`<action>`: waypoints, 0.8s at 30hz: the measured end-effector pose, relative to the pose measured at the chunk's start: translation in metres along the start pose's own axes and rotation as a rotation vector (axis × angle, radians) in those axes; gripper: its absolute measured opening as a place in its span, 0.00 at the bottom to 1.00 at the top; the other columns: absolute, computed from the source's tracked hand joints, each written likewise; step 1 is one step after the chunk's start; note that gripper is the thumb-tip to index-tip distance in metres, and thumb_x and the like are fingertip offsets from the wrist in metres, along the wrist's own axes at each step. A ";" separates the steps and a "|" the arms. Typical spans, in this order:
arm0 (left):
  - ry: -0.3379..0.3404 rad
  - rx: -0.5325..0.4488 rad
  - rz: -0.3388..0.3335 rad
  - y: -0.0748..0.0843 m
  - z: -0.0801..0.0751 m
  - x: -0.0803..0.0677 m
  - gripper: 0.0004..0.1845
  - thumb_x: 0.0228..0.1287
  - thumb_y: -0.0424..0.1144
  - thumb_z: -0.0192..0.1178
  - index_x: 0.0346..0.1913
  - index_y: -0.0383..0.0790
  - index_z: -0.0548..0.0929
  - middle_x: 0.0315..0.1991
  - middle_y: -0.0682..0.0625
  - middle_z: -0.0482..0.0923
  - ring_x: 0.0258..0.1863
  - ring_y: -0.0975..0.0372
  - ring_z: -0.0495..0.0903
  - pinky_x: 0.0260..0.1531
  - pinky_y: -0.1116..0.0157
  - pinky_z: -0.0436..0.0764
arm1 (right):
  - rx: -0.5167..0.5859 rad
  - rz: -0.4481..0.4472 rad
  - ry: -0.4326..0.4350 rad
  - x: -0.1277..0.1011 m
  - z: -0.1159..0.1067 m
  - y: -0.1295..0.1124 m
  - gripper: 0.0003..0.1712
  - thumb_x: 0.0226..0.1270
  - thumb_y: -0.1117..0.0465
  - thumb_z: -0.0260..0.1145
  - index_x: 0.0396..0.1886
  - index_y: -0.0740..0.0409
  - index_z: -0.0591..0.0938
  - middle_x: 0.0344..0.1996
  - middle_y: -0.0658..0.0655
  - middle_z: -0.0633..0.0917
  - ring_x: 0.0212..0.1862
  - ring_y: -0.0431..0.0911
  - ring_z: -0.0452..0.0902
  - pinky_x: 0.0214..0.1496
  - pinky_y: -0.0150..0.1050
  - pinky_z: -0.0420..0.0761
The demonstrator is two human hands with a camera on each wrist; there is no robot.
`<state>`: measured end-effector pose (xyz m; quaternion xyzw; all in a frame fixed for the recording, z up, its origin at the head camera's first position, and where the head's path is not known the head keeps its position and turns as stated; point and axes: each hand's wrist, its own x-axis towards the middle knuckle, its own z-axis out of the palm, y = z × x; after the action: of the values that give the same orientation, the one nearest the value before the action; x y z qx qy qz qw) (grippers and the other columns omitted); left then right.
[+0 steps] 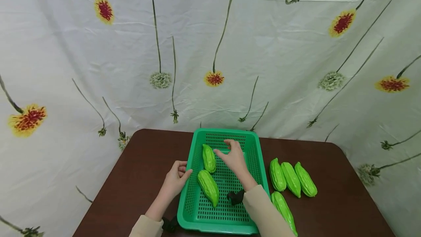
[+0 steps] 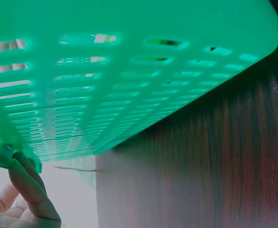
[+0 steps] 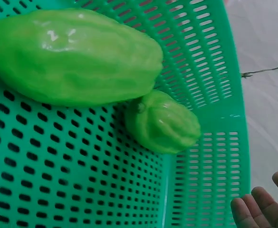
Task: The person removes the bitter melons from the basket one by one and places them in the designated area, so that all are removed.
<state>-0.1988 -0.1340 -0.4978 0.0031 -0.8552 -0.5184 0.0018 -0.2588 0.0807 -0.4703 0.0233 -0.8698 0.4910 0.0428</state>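
Observation:
A green plastic basket [image 1: 227,227] with slotted walls stands on the brown table. My left hand [image 1: 177,178] grips its left rim, thumb on top and fingers curled under the edge; the fingers [image 2: 29,185] show at the rim in the left wrist view. Two light-green bitter melons lie in the basket's left half, one farther back [image 1: 209,158] and one nearer [image 1: 208,188]. Above the basket, to the right of the far melon, hovers my right hand [image 1: 235,156], its thumb and fingers apart and holding nothing. In the right wrist view its fingertips [image 3: 260,204] appear at the lower right.
Right of the basket, three bitter melons [image 1: 291,179] lie side by side on the table [image 1: 342,207]. Another bitter melon [image 1: 283,211] lies nearer, partly behind the right sleeve [image 1: 263,207]. A flower-printed white cloth [image 1: 194,46] hangs behind the table.

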 end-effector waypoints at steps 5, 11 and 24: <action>-0.004 -0.001 0.002 0.000 0.000 0.000 0.19 0.70 0.36 0.60 0.59 0.31 0.72 0.42 0.42 0.75 0.34 0.61 0.74 0.30 0.66 0.75 | -0.023 0.029 -0.027 0.004 0.015 0.003 0.34 0.64 0.49 0.70 0.63 0.62 0.73 0.58 0.65 0.73 0.58 0.58 0.72 0.55 0.55 0.76; 0.007 0.004 0.013 -0.001 -0.001 0.000 0.18 0.70 0.36 0.60 0.58 0.31 0.72 0.41 0.42 0.76 0.33 0.61 0.75 0.30 0.66 0.75 | -0.044 0.037 -0.033 0.005 0.030 0.008 0.35 0.63 0.48 0.72 0.62 0.64 0.74 0.57 0.67 0.74 0.58 0.60 0.73 0.56 0.57 0.76; 0.001 0.005 0.016 0.000 -0.001 -0.002 0.19 0.71 0.37 0.60 0.59 0.30 0.72 0.42 0.42 0.76 0.33 0.61 0.74 0.29 0.66 0.75 | -0.139 0.055 -0.071 0.002 0.054 0.020 0.36 0.60 0.50 0.74 0.61 0.67 0.74 0.55 0.69 0.74 0.55 0.61 0.74 0.54 0.57 0.77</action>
<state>-0.1972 -0.1350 -0.4968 -0.0034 -0.8564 -0.5162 0.0066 -0.2649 0.0453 -0.5150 0.0135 -0.9030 0.4294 -0.0001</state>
